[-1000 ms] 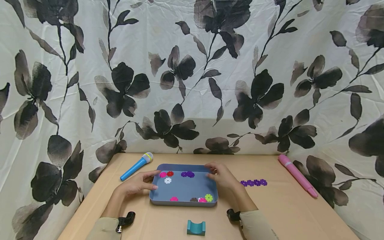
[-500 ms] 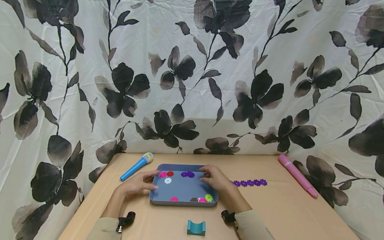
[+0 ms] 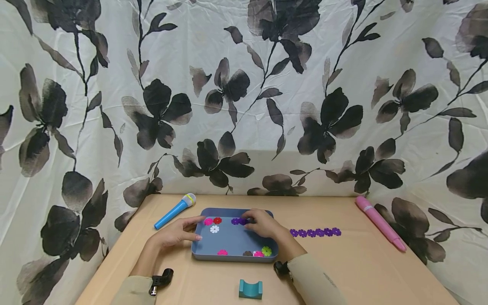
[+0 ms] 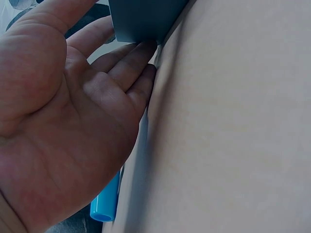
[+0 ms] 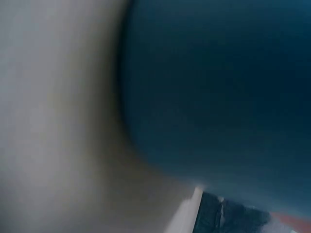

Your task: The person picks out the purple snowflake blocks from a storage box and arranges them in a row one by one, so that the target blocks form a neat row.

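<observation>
A grey-blue tray [image 3: 232, 239] lies on the table with small flower-shaped pieces in it. My left hand [image 3: 173, 233] rests at the tray's left side, fingers extended; in the left wrist view its fingertips touch the tray's outer wall [image 4: 143, 22]. My right hand [image 3: 263, 224] reaches over the tray's right side, its thumb and forefinger spread about the purple flowers [image 3: 236, 221] near the back wall. Pink [image 3: 208, 221], red [image 3: 217, 220] and white [image 3: 214, 229] flowers lie at the tray's left. In the right wrist view the tray's wall [image 5: 218, 97] hides the fingers.
Several purple flowers [image 3: 315, 232] form a row on the table right of the tray. A blue toy microphone [image 3: 174, 212] lies at back left, a pink pen-shaped stick [image 3: 381, 224] at far right. A teal curved block [image 3: 250, 289] stands in front of the tray.
My right hand has moved left from the tray's right rim to the purple flowers, uncovering more of the purple row on the table. The left hand has stayed in place.
</observation>
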{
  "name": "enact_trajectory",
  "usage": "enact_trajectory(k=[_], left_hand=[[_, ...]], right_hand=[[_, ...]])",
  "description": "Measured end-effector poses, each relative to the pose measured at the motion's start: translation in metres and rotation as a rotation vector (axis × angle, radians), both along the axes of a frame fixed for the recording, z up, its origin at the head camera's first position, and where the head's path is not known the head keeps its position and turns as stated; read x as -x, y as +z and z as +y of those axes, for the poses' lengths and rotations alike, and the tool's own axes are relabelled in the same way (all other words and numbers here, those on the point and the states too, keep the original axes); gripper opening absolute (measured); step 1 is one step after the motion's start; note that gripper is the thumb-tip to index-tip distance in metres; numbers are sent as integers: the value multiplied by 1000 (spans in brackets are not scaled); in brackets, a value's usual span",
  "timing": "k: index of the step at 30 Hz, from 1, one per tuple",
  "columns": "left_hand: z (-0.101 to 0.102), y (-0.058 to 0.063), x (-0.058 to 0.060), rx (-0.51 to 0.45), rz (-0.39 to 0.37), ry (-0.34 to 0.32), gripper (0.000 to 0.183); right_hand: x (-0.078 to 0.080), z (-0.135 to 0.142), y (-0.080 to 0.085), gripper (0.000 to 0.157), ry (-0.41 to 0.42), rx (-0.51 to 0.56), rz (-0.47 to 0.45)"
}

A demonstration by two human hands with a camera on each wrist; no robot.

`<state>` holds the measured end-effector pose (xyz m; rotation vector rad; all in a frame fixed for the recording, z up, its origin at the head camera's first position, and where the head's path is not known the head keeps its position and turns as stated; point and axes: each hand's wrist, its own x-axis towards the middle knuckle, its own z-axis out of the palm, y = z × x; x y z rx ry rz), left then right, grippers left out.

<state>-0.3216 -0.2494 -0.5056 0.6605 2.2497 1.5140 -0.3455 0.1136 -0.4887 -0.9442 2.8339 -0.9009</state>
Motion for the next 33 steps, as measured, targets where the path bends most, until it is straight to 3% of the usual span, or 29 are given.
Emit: enact_trajectory(k=[15,33], left_hand=[[2,0,2,-1,-1,-7,81],[0,0,2,4,-11,5,80]], right_hand=[[8,-10,-4,17,9,-50,51],[7,-9,-6,12,-22,77,-34]])
